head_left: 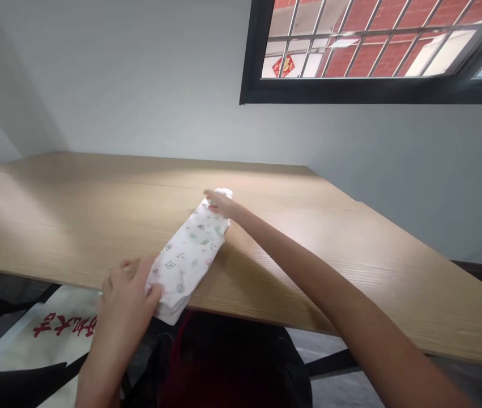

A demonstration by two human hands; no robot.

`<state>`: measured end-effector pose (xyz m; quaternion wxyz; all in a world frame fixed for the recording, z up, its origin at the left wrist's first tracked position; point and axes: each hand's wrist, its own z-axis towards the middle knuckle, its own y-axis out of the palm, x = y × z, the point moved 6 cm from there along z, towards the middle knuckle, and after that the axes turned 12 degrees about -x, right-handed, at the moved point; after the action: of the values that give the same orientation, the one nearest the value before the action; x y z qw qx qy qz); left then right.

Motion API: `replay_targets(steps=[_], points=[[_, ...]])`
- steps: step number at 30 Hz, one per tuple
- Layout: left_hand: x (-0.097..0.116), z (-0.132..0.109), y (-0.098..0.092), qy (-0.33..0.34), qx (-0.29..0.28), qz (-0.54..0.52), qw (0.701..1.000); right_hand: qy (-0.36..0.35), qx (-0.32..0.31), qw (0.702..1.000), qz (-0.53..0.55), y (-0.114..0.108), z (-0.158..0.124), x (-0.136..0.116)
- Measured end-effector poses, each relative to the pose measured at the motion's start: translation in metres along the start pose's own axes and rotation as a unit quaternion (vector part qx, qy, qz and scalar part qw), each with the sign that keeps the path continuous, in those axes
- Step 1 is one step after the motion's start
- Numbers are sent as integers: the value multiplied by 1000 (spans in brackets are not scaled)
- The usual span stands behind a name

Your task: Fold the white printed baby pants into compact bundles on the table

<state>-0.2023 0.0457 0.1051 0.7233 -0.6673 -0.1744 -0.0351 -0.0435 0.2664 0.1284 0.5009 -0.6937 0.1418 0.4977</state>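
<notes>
A white cloth (190, 243) with small green and grey prints lies folded into a long strip, slanting across the wooden table. Its near end hangs a little over the table's front edge. My left hand (128, 294) is at the near end, thumb on the cloth and fingers apart beside it. At the far end, my right hand (220, 203) rests on the cloth with its fingers stretched out, partly hiding that end.
The light wooden table (96, 209) reaches back to a grey wall. A barred window (351, 51) is at the upper right. Below the table's front edge at left lies a pale bag (62, 323) with red characters, near dark metal legs.
</notes>
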Motion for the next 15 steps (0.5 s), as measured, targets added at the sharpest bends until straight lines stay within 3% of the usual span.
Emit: replay_targets(steps=[2,5,7,9,10,13,15], points=[[6,-4,5,27,34,99,994,-5,-28,997,-75,24,-8,5],[38,-16,13,150,35,120,981,-24,-73,981,-178,41,-46,14],[64,-9,17,234,-18,92,968,-43,-98,963,-246,41,-75,19],[91,16,22,311,-97,73,943,-50,-103,952,-285,32,-94,21],[104,33,25,343,-140,74,926,-50,-96,951,-290,25,-98,22],[134,85,25,359,-172,70,915,-52,-67,946,-312,7,-80,27],[148,90,30,361,-191,72,910,-52,-66,925,-371,2,-52,34]])
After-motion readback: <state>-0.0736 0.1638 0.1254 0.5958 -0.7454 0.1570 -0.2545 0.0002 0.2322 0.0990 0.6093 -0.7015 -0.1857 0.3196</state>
